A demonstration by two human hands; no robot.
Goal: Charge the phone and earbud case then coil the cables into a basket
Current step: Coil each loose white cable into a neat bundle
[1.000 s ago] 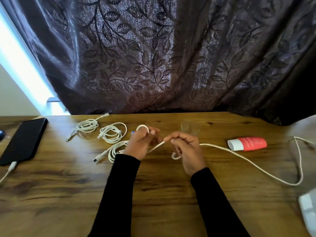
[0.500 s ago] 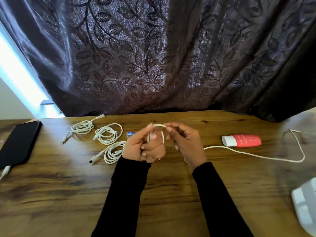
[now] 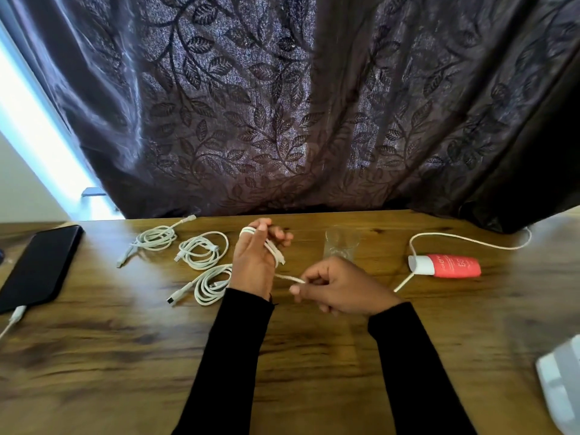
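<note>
Left hand (image 3: 251,265) upright w/ fingers raised, turns of the thin white charging cable (image 3: 464,237) looped round them; right hand (image 3: 340,287) pinches the cable's slack just beside it. Step, I'd say: coiling, partly wound. Next calls for feeding another turn over the left fingers w/o slack snagging the red tube w/ white cap (image 3: 445,265). Cable's free length runs rightward across the wooden table (image 3: 125,356), passing that tube, then toward the far right edge; long axis approx left-right.
</note>
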